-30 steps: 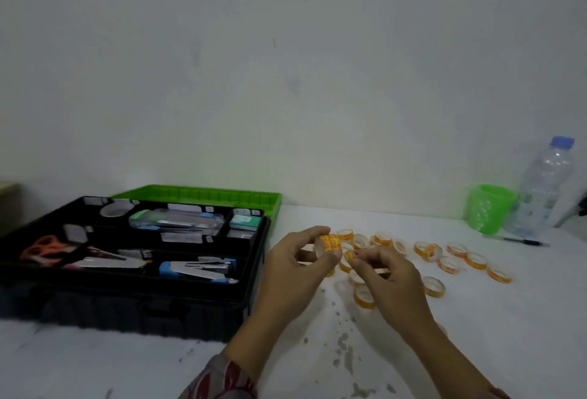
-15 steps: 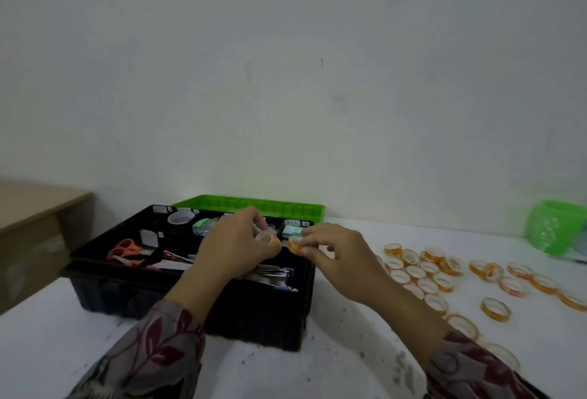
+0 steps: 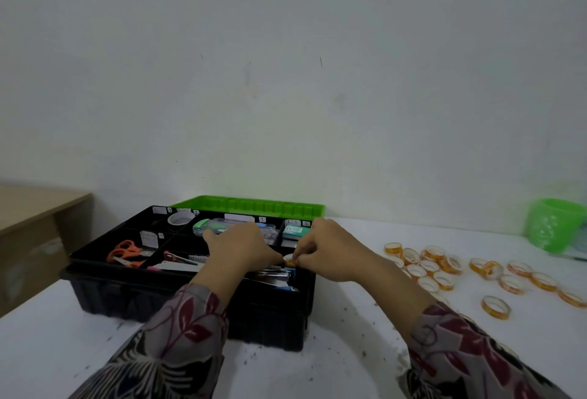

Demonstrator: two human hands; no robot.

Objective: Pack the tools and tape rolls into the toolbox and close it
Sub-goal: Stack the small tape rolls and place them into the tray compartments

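The black toolbox (image 3: pixel 133 290) stands open on the white table, its green lid (image 3: pixel 254 206) lying flat behind it. Its compartments hold orange scissors (image 3: pixel 125 252), a white tape roll (image 3: pixel 180 218), a clear case (image 3: pixel 222 227) and a green box (image 3: pixel 295 232). My left hand (image 3: pixel 241 251) and my right hand (image 3: pixel 330 251) meet over the box's right side. Between their fingertips sits a small orange tape roll (image 3: pixel 289 260); both hands pinch it. Several more orange tape rolls (image 3: pixel 428 266) lie scattered on the table to the right.
A green cup (image 3: pixel 554 224) stands at the far right near the wall. A wooden desk (image 3: pixel 38 208) sits lower at the left. The table (image 3: pixel 349 351) is speckled with dark crumbs near its front. A white wall rises right behind the box.
Both hands have carried the orange tape roll leftward from the pile to over the toolbox and lowered it toward the right-hand compartments. My view has turned left, so the bottle has left view.
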